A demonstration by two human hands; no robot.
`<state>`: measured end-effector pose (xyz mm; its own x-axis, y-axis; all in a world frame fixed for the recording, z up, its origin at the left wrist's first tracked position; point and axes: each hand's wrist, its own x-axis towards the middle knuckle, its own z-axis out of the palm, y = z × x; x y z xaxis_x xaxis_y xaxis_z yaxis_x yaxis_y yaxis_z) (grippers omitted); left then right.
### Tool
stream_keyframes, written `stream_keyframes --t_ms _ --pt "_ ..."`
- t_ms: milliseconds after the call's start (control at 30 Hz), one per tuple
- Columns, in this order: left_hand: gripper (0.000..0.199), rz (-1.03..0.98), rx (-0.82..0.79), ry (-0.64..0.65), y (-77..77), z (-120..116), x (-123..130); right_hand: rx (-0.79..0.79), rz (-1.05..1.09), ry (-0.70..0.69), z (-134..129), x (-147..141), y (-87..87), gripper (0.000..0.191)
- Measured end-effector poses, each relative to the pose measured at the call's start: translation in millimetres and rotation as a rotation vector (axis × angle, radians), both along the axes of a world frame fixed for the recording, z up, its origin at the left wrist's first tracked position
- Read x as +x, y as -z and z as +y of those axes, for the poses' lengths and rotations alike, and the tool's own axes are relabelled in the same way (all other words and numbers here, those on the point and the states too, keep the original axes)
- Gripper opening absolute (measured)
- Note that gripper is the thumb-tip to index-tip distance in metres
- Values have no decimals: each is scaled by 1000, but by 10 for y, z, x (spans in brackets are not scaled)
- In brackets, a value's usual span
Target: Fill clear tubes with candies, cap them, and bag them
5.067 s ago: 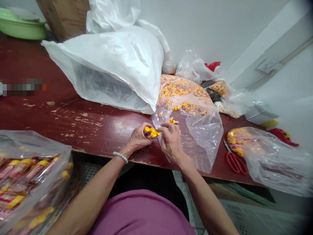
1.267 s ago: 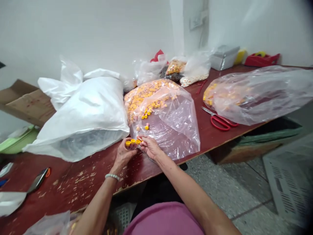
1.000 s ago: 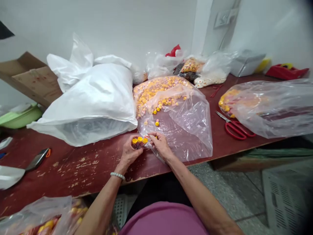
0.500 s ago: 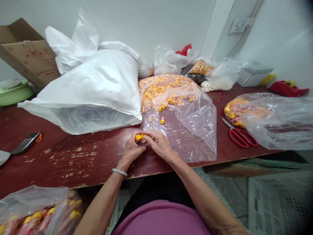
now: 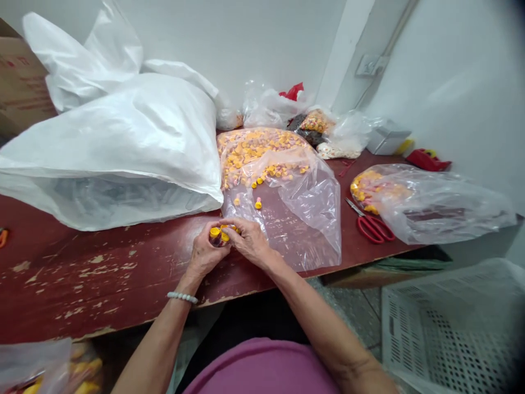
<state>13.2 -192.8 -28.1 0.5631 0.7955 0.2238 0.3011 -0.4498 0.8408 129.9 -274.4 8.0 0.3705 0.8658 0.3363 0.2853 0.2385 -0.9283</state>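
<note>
Above the front part of the dark red table, my left hand is closed round a small bunch of yellow-capped tubes, caps upward. My right hand meets it from the other side, its thumb and fingers closed on the yellow caps. The tubes' lower parts are mostly hidden by my fingers. Just beyond my hands lies a clear plastic bag holding many yellow and pink caps. One loose cap rests near the bag's mouth. On the left a large white sack gapes open, with clear tubes inside.
Red-handled scissors lie to the right, beside another clear bag of caps. More filled bags stand against the wall. A plastic crate is below right, and a bag of yellow-capped items is below left.
The view has swung to the right, so the scene sits further left. Both hands remain together on the tubes, and more of the yellow caps show between my fingers.
</note>
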Motion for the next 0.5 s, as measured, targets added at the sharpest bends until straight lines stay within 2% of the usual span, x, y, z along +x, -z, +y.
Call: stream_keyframes --t_ms 100,200,267,333,433,500 --pt "52 0 -60 -21 41 17 -31 -26 272 133 -64 24 -57 23" --pt "58 76 -78 -105 74 54 -35 0 579 201 -340 322 -165 37" --pt "58 124 -94 -141 65 72 -17 66 716 333 -697 677 -248 37" --pt "55 154 -102 -146 27 66 -3 169 789 557 -1165 1107 -324 32" --pt "50 194 -95 -157 -10 42 3 337 750 1011 -1856 1793 -390 19" --pt "48 233 -26 -203 36 53 3 347 745 1129 -2172 2214 -409 17"
